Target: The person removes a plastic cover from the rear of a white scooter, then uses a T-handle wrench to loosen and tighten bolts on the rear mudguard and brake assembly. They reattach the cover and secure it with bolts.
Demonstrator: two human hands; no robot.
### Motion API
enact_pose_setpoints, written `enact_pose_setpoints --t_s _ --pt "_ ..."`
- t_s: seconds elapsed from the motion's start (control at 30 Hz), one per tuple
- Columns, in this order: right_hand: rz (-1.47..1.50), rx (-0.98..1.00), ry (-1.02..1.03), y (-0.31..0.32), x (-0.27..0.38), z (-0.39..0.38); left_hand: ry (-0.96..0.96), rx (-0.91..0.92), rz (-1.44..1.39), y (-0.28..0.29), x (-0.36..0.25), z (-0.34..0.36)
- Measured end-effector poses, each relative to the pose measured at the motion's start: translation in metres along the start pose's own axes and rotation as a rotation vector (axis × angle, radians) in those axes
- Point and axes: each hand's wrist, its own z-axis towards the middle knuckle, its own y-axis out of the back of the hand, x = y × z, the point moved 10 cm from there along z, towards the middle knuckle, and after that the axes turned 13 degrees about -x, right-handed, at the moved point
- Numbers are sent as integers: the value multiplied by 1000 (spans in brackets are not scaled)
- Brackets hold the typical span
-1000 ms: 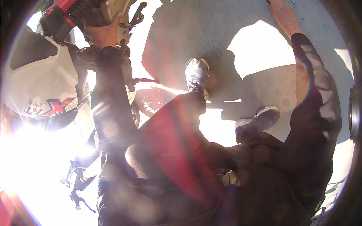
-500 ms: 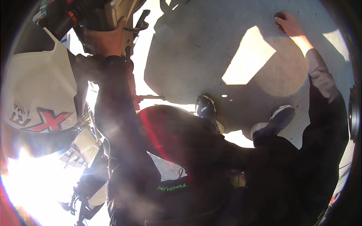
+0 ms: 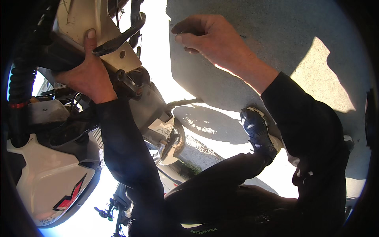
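Note:
My left hand [image 3: 91, 75] is wrapped round the edge of a beige panel [image 3: 81, 23] on a motorcycle. Its thumb lies up along the panel's face, and its fingers go out of sight under the dark lower edge. Just right of the thumb, a black lever-like part [image 3: 122, 38] crosses a bracket [image 3: 123, 58] with a round hole. Over the ground to the right, apart from the motorcycle, is my right hand [image 3: 217, 39]. Its thumb and fingers are pinched together; a small dark thing may be between them, too small to name.
A white fairing [image 3: 47, 181] with a red and black mark stands at lower left, below a ribbed black fork boot [image 3: 21, 85]. A footpeg-like bar [image 3: 184, 103] juts to the right. My shoe [image 3: 258, 132] rests on the sunlit concrete [image 3: 319, 75]. Another light-coloured vehicle part [image 3: 167, 126] lies beyond my left arm.
My right hand has come from the far right to the left, closer to the motorcycle. The view has shifted, and my left hand still grips the panel.

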Motion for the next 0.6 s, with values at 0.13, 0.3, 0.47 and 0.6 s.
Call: enact_pose_setpoints --t_s 0.13,0.3,0.47,0.6 --pt "176 33 -211 -59 -40 -13 -26 21 112 7 -6 6" --pt "232 29 -97 -93 -39 -6 53 110 327 -5 -25 -11" --pt "257 -111 57 -115 -16 28 27 172 328 -10 -37 -15" --pt "169 -147 78 -125 -11 35 -3 250 355 -14 -44 -20"
